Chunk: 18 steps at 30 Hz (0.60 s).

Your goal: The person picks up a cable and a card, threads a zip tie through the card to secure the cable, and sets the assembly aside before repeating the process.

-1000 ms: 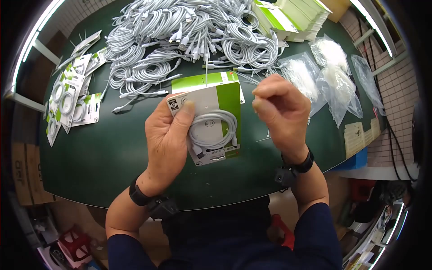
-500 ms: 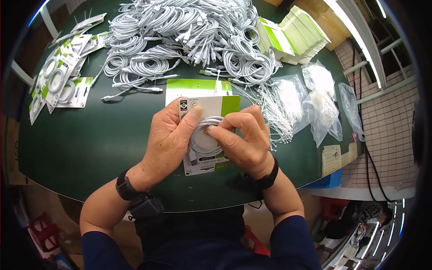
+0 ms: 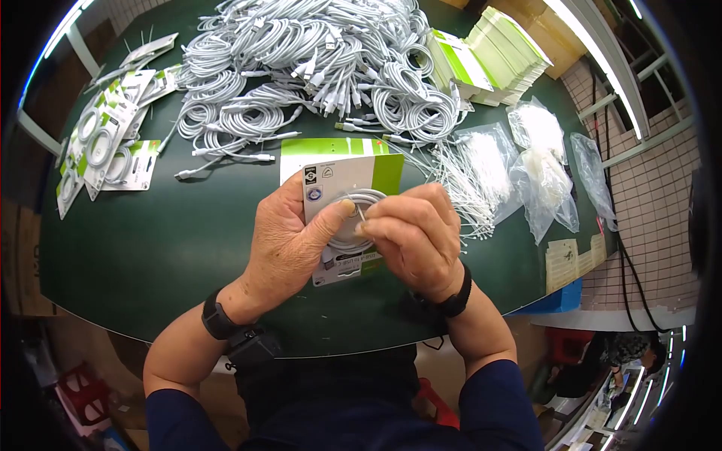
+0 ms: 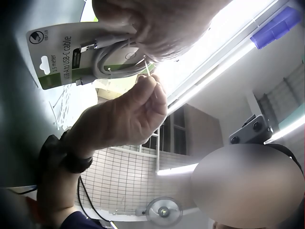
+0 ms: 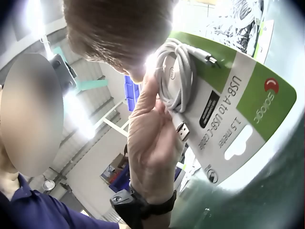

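Observation:
In the head view the left hand [image 3: 284, 234] grips a white and green card [image 3: 347, 174], its thumb across the coiled white cable [image 3: 370, 197] on the card's front. The right hand [image 3: 418, 239] pinches a thin white tie [image 3: 361, 214] over the coil. The left wrist view shows that tie [image 4: 147, 67] upright between the right hand's [image 4: 125, 112] thumb and finger, beside the coil [image 4: 102, 62]. In the right wrist view the cable [image 5: 183, 78] lies against the card [image 5: 228, 105], both plugs showing, with the left hand [image 5: 155, 138] behind its edge.
Behind the hands lies a large heap of white cables [image 3: 286, 45]. Carded cables [image 3: 98, 146] are piled at the left. Stacked cards [image 3: 508, 56] stand at the back right, near loose white ties [image 3: 470, 180] and plastic bags [image 3: 541, 177]. Another card [image 3: 293, 150] lies just beyond the held one.
The right hand has come in from the right to the card and now pinches the tie over the coil. The left hand keeps its grip on the card.

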{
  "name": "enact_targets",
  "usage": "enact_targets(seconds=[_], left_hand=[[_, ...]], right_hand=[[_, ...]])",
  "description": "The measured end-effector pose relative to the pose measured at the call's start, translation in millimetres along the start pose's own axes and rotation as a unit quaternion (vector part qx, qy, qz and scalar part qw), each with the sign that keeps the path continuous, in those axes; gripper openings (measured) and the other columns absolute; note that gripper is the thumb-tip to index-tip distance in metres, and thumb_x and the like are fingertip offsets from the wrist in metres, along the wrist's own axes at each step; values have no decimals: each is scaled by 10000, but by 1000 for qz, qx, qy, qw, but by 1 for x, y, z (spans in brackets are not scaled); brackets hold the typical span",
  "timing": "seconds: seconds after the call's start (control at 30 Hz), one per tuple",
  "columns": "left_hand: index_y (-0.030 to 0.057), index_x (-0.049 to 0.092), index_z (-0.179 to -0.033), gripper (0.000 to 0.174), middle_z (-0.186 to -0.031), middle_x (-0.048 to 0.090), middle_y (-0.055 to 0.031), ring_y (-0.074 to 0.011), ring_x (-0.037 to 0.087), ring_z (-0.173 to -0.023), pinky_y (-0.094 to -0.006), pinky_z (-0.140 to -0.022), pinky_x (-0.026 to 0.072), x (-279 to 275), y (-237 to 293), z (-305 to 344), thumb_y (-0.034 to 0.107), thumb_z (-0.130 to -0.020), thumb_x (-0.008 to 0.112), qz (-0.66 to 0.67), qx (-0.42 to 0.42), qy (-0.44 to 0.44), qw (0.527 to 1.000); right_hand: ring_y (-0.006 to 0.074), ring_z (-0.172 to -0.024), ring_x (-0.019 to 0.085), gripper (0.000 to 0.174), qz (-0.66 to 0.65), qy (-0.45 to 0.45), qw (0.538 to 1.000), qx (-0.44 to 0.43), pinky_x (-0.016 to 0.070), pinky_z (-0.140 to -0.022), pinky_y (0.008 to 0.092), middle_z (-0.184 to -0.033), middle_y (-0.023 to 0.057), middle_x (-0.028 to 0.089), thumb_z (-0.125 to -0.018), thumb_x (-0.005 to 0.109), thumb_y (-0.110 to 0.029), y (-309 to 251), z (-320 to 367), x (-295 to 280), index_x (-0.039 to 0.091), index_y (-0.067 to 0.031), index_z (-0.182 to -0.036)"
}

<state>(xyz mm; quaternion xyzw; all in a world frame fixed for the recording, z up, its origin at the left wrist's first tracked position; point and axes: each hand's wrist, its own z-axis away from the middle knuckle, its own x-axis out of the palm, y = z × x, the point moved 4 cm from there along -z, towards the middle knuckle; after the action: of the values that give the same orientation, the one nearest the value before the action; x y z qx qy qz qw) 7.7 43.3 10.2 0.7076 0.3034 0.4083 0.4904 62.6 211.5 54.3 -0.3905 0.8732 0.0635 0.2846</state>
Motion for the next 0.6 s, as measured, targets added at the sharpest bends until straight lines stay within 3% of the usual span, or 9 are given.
enact_targets(seconds=[0.23, 0.6], left_hand=[[-38, 627, -1318, 299, -1186, 757, -96, -119, 704, -1034, -286, -915, 575, -6, -1, -2, 101, -1058, 675, -2, 9, 9, 1000], [-30, 585, -1358, 316, -1210, 748, -109, -123, 704, -1058, -286, -923, 574, -6, -3, -3, 99, -1075, 644, 27, 6, 10, 1000]], right_hand=[[239, -845, 738, 273, -163, -14, 986, 18, 555, -690, 341, -1097, 87, 772, -803, 854, -7, -12, 3, 2, 673, -104, -983], [259, -867, 756, 300, -259, 4, 963, 73, 591, -714, 346, -1079, 108, 776, -867, 813, 39, -8, 7, -1, 586, -112, -991]])
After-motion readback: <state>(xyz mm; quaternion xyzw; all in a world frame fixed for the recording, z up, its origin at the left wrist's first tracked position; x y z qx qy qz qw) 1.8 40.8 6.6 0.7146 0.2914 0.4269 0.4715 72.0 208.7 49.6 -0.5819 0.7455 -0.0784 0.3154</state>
